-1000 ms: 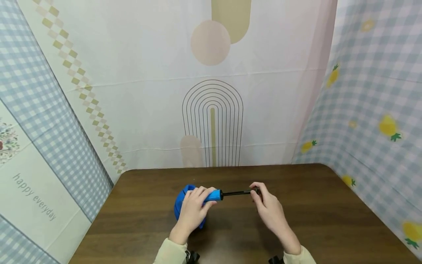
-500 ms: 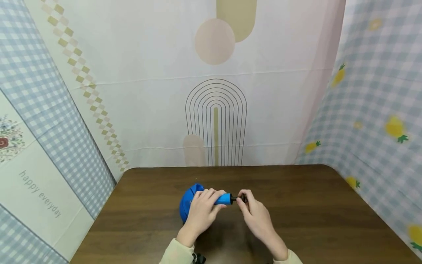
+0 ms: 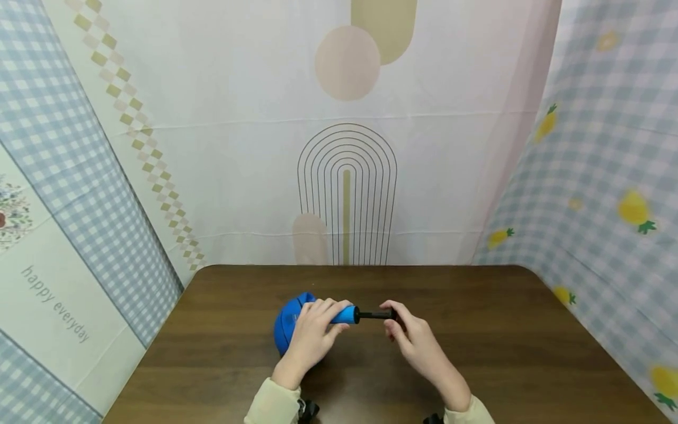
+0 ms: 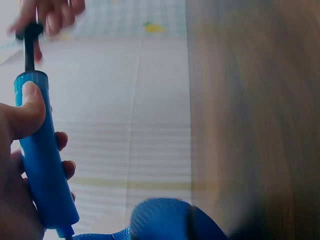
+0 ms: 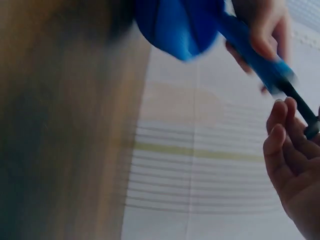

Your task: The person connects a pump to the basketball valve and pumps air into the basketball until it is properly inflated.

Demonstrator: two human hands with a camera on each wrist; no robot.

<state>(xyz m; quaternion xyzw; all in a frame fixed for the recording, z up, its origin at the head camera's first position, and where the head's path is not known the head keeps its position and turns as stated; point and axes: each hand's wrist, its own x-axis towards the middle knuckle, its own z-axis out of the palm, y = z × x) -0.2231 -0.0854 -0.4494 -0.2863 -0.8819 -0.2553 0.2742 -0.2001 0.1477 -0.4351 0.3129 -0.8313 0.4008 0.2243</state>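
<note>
A blue hand pump (image 3: 344, 315) lies roughly level above the table, its black rod (image 3: 373, 315) partly drawn out to the right. Around the barrel, my left hand (image 3: 309, 337) grips with the thumb along one side, as the left wrist view shows. My right hand (image 3: 421, 344) holds the black handle (image 5: 312, 131) at the rod's end between thumb and fingers. Beside the pump's far end is a blue ball (image 3: 286, 325) with dark seams, slack and dented in shape, partly covered by my left hand. Where pump and ball join is hidden in the head view.
Both hands are over a dark brown wooden table (image 3: 503, 353). A pale patterned cloth (image 3: 238, 176) hangs behind its far edge. Checked cloths with lemon-like prints (image 3: 632, 206) hang at the right, and another checked cloth (image 3: 79, 135) at the left.
My right hand pushed the pump handle in toward the barrel, then drew it partly out again. The left hand keeps its grip, shifting slightly right and back with pump and ball.
</note>
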